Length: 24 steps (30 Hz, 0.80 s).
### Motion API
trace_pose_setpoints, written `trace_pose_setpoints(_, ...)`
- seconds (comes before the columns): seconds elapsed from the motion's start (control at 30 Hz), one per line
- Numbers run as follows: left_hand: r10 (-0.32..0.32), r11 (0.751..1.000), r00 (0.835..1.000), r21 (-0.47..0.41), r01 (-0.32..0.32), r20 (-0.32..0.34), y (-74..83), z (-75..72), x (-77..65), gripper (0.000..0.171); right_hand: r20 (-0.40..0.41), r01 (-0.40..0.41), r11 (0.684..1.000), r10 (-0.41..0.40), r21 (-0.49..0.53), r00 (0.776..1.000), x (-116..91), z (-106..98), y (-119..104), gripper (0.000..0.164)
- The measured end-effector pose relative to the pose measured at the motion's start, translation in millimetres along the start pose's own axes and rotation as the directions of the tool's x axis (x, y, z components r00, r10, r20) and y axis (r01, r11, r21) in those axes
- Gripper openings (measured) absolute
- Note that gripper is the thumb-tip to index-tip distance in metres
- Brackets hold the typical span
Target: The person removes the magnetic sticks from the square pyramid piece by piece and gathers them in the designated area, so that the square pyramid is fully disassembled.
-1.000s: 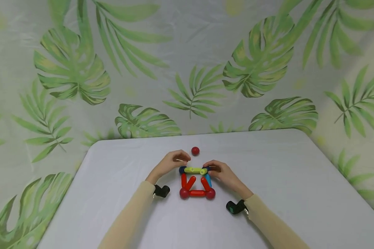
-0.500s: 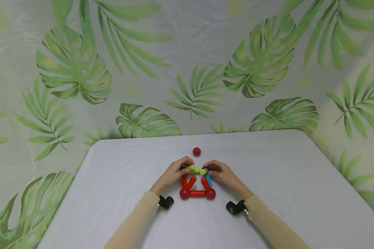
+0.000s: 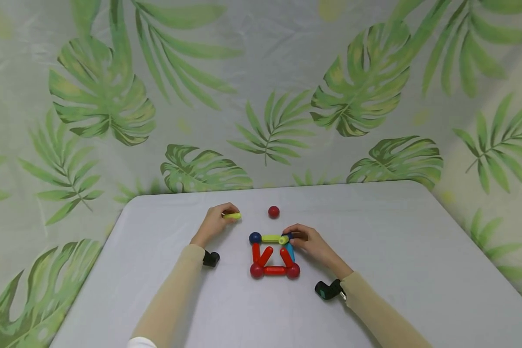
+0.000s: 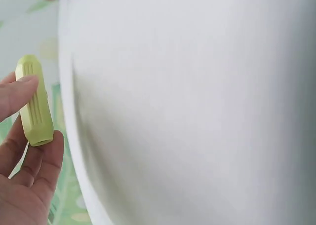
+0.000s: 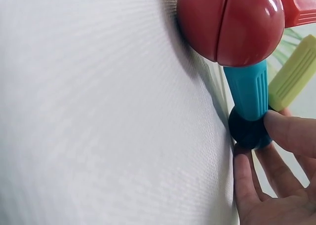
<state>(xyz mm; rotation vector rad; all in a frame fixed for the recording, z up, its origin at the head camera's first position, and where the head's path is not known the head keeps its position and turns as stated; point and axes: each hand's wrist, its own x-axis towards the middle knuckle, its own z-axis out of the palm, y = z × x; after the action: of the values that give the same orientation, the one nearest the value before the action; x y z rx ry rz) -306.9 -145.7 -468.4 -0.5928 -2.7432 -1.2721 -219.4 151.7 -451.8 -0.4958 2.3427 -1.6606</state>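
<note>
My left hand (image 3: 210,225) pinches a yellow-green magnetic rod (image 4: 35,101) above the table, left of a frame of magnetic rods and balls. The right hand (image 3: 311,245) grips the dark blue ball (image 5: 247,129) at the frame's back right corner; in the head view fingers mostly cover it. Another dark blue ball (image 3: 255,238) sits at the back left corner, bare on top. A yellow-green rod (image 3: 269,239) joins the two. A second yellow-green rod (image 5: 295,72) slants up beside the gripped ball. Red balls (image 3: 257,270) form the front corners, each with a slanting red rod (image 3: 266,255).
A loose red ball (image 3: 273,211) lies behind the frame. A white-covered table (image 3: 374,232) bears everything, with a leaf-patterned cloth (image 3: 269,72) rising behind its far edge. On the frame's right side runs a light blue rod (image 5: 249,92).
The left hand took hold of the yellow-green rod standing at the back left blue ball, pulled it off and carried it left and away. My right hand has stayed at its corner.
</note>
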Motion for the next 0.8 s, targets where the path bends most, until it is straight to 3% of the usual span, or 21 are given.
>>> trace_pose_setpoints(0.13,-0.022,0.998,0.998,0.052,0.020,0.053,-12.7,-6.1,6.9,0.020,0.004,-0.005,1.000,0.005,0.012,1.000,-1,1,-2,0.028)
trace_pose_setpoints(0.3,-0.047,0.996,0.995,0.077,0.041,0.088,-11.2,-8.3,10.2,0.020,-0.003,-0.014,1.000,0.014,0.018,1.000,0,2,0,0.028)
trace_pose_setpoints(0.53,-0.049,0.990,0.996,0.137,0.038,0.078,-8.3,-14.1,5.4,0.028,-0.021,-0.014,1.000,0.014,0.013,1.000,12,3,29,0.027)
trace_pose_setpoints(0.6,-0.016,0.990,0.998,0.144,0.007,0.061,-4.3,-16.9,1.6,0.031,-0.024,-0.015,1.000,0.015,0.004,1.000,12,2,31,0.027)
trace_pose_setpoints(0.7,0.061,0.996,0.996,0.066,-0.065,0.071,10.2,-16.3,-6.9,0.032,-0.020,-0.004,1.000,0.004,-0.004,1.000,8,2,20,0.027)
trace_pose_setpoints(0.8,0.159,0.985,0.971,-0.099,-0.143,0.178,32.4,-7.4,-18.9,0.029,-0.014,0.011,1.000,-0.011,-0.011,1.000,2,1,7,0.026)
